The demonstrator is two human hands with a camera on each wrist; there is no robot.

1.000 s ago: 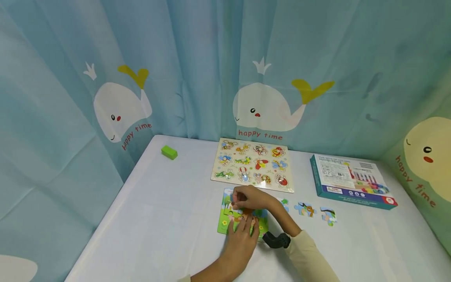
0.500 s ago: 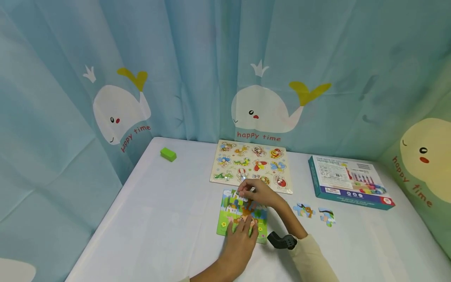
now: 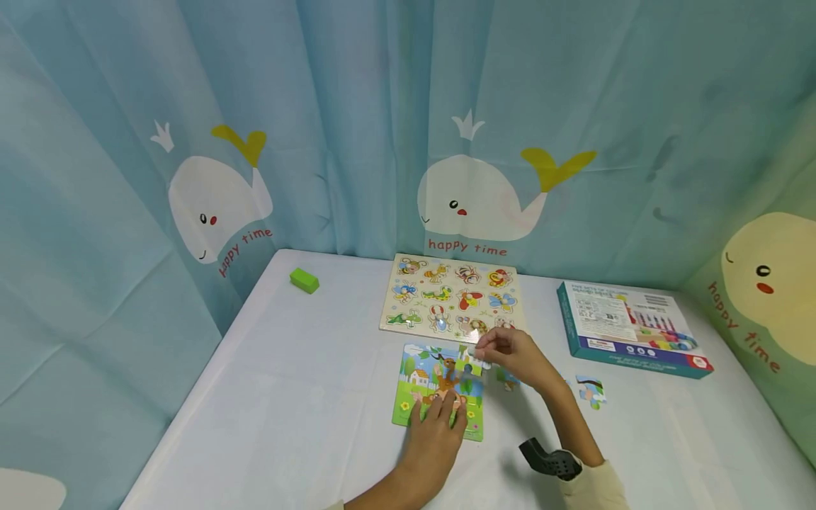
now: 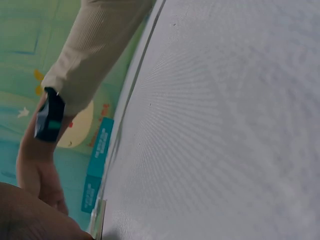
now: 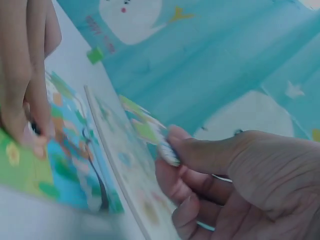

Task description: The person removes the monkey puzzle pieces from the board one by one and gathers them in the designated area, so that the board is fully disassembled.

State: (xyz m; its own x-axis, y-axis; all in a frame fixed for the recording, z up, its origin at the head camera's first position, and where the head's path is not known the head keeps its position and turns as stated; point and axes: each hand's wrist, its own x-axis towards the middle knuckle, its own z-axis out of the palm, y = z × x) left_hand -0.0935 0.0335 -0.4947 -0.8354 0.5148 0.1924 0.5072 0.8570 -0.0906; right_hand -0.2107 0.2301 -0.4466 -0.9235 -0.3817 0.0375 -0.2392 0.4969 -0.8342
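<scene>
A blue whale curtain (image 3: pixel 370 149) is the biggest thing, hanging behind the back edge of the white table (image 3: pixel 299 404). A flat green box (image 3: pixel 631 329) lies near the table's back right corner. The bug board (image 3: pixel 452 294) lies by the middle of the back edge, with lots of little bugs on it. Just past the bug board's front edge, a bit apart from it, lies the animal puzzle (image 3: pixel 423 382). The left hand (image 3: pixel 433 440) reaches over the puzzle's front edge, fingers a bit apart, with their tips resting on the picture. The right hand (image 3: pixel 519 356) is near the puzzle's back right corner. Its thumb and finger pinch a puzzle piece (image 3: pixel 468 363) over that corner, but I can't tell if it touches the puzzle. A black gadget (image 3: pixel 550 462) is on the right wrist. One loose piece (image 3: pixel 508 380) lies just beside the puzzle's right edge, and another piece (image 3: pixel 591 392) lies farther toward the table's right edge. A little green block (image 3: pixel 304 280) sits near the table's back left corner
</scene>
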